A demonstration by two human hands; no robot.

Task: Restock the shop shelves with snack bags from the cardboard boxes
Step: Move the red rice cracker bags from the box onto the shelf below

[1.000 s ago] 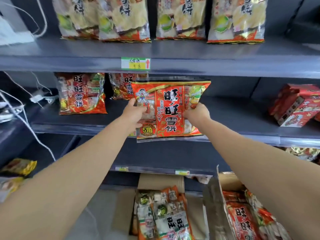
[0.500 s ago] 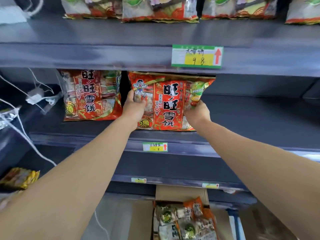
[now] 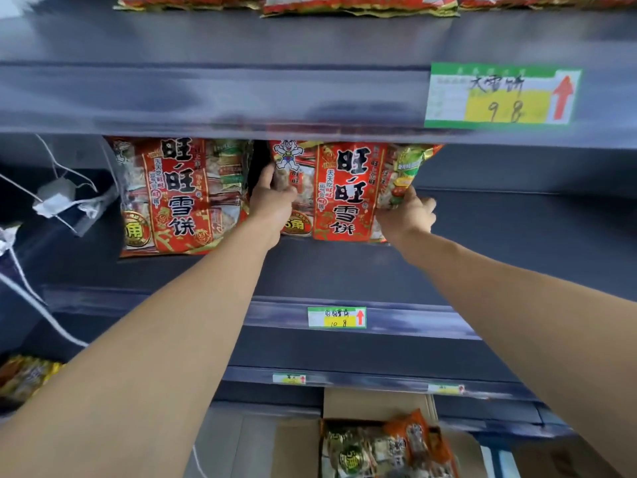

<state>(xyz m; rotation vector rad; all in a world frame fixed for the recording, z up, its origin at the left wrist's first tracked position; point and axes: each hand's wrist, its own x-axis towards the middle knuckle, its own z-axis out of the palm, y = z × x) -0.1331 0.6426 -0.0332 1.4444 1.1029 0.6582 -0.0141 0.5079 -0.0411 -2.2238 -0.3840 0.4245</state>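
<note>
Middle shelf [image 3: 517,257], frame centre, is being occupied by two red snack bags: one [image 3: 172,198] centre-left, another [image 3: 344,191] beside it, upright.

Red snack bag [image 3: 344,191] moved from in front of the shelf edge onto the middle shelf [image 3: 499,257], now upright beside its twin [image 3: 172,194]; camera closer.

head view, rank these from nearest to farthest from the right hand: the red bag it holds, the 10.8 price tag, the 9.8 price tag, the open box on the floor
1. red snack bag: gripped at its right edge by the right hand.
2. 10.8 price tag: on the shelf lip below, slightly left.
3. 9.8 price tag: on the shelf lip above, to the right; close to the previous one, so that order is uncertain.
4. cardboard box: on the floor, far below.
</note>
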